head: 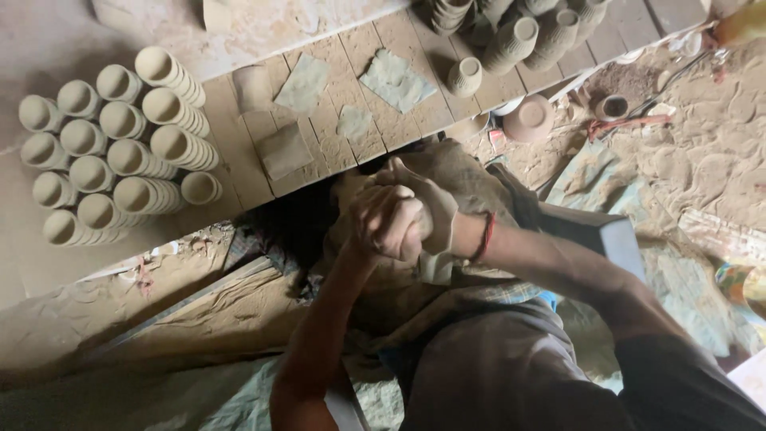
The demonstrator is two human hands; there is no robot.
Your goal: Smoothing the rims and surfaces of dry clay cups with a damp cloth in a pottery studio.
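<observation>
In the centre of the frame the left hand (385, 221) and right hand (427, 209) are pressed together around a pale clay piece (437, 263), probably shaping it. In the upper left, stacked clay cups (120, 152) lie drying on the plank worktop (335, 120).

- Left forearm rising from 7 o'clock toward centre, bare, elbow bent low.
- Left hand (384, 222) curled into a loose fist, knuckles up, clay-smeared.
- Right hand (427, 209) pressed against it from 3 o'clock, fingers wrapped, thumb raised toward 12.
- Right forearm stretching back toward 4 o'clock, red thread at wrist.
</observation>
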